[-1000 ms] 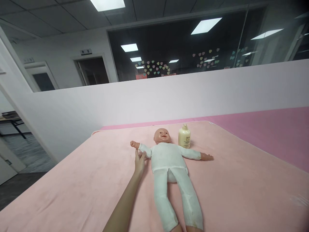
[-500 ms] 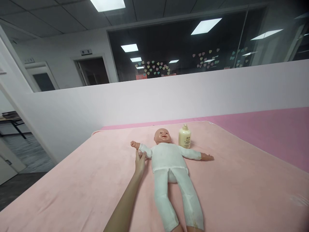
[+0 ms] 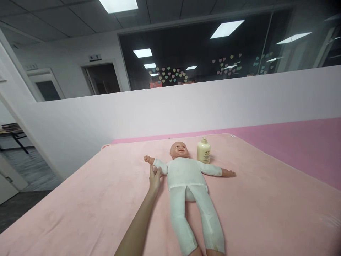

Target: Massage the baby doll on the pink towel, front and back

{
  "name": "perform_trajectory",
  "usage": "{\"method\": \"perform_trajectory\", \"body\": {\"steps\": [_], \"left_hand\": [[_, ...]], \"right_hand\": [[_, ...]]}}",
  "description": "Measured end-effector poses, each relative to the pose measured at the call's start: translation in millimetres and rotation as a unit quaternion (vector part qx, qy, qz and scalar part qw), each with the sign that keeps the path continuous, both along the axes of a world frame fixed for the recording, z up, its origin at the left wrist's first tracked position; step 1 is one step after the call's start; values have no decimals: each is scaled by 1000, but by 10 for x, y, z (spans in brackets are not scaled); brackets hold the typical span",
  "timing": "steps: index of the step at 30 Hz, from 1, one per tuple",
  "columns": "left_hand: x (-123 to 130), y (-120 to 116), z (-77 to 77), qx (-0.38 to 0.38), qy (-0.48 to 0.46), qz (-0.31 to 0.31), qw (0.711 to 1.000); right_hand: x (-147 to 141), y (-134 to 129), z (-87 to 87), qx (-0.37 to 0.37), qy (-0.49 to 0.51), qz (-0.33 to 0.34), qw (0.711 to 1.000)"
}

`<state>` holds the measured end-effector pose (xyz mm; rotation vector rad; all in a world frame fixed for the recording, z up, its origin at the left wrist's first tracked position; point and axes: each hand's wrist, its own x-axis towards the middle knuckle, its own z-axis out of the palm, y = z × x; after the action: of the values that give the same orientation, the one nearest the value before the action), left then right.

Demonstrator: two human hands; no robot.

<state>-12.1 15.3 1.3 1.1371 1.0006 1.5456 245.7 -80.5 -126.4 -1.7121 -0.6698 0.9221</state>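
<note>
A baby doll (image 3: 187,174) with a bald plastic head and a white cloth body lies on its back, arms stretched out to both sides. My left hand (image 3: 154,180) is at the doll's arm on the left side of the view, its fingers closed at the underside of the white sleeve near the wrist. Part of the grip is hidden from me. Beside the doll's head, on the right, stands a pale yellow pump bottle (image 3: 204,152). My right hand is out of view.
A pink towel-like cover (image 3: 117,192) spreads under the doll. Bright pink padding (image 3: 306,149) shows along the right and back. Behind it rises a low white wall (image 3: 170,110) with dark glass above. A door and a table stand farther off at the left.
</note>
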Motion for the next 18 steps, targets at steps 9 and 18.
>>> {"method": "perform_trajectory", "body": {"steps": [9,18], "left_hand": [[4,8,-4,-2,-12,-7,1000],[-1,22,-16,3,-3,0,1000]], "right_hand": [[-38,93,6,-32,-22,-17,999],[-20,119,12,-42,-49,-39,997]]}}
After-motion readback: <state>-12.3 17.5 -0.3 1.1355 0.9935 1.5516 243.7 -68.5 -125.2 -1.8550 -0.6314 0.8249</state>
